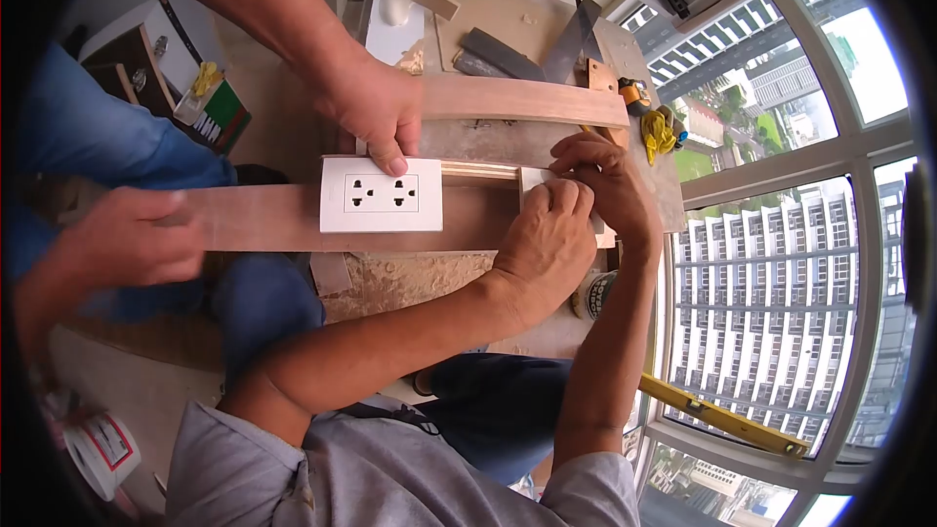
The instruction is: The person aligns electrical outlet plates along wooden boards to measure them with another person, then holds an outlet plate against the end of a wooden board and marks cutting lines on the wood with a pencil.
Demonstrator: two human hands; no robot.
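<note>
While gripping the plate (530, 181) with the left hand (543, 249) (cannot tell for the right hand (615, 181)), keep it square to the board (264, 219) and press evenly.

white socket (381, 222) with black slots, pinkish-brown board (259, 220), grey shirt (410, 473), faded blue jeans (98, 127), navy trousers (503, 410), yellow level (727, 417), white building (766, 298) with grey bands, dark windows

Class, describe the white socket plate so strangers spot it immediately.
From the big windows, go left to the lower wooden board. Over it lies the white socket plate, a co-worker's thumb at its top edge. Its dark slots distinguish it from the plain-looking white piece at the wearer's left hand.
</note>
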